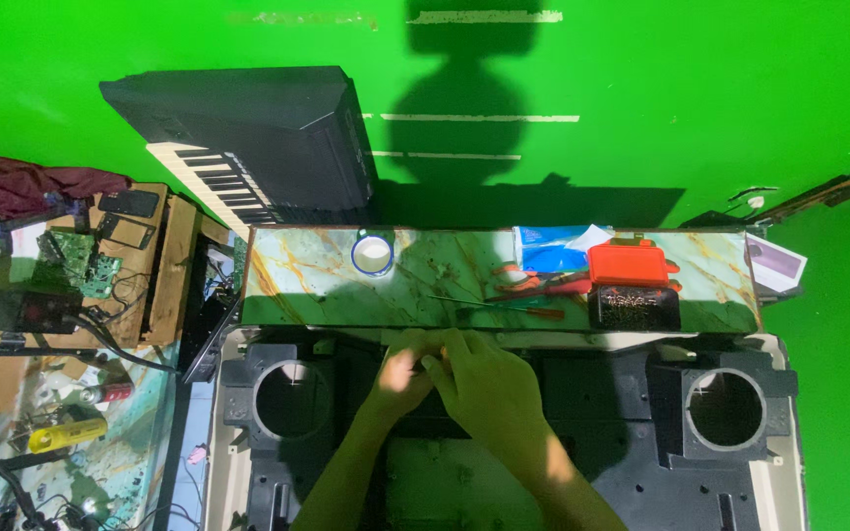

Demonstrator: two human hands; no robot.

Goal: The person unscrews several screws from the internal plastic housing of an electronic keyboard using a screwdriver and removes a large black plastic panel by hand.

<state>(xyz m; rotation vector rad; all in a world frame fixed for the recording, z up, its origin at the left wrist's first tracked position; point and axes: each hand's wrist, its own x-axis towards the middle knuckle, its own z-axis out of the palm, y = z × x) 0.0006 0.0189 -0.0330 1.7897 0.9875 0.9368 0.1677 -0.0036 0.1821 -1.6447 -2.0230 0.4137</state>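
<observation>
An opened device housing [248, 393] of beige and black plastic lies flat in front of me, with two round speaker holes, one left [292, 398] and one right [725, 408]. My left hand [403, 372] and my right hand [489, 385] are together at the housing's upper middle edge, fingers curled and touching something small there that I cannot make out. The right hand partly covers the left. Both forearms come up from the bottom of the frame.
A marble-patterned board [317, 280] behind the housing carries a tape roll [373, 254], a thin screwdriver [504, 307], red-handled pliers [538, 285], a red box [628, 265], a black box [635, 308] and a blue pack [548, 249]. A black keyboard [248, 138] leans at the back. Circuit boards [76, 258] and tools crowd the left.
</observation>
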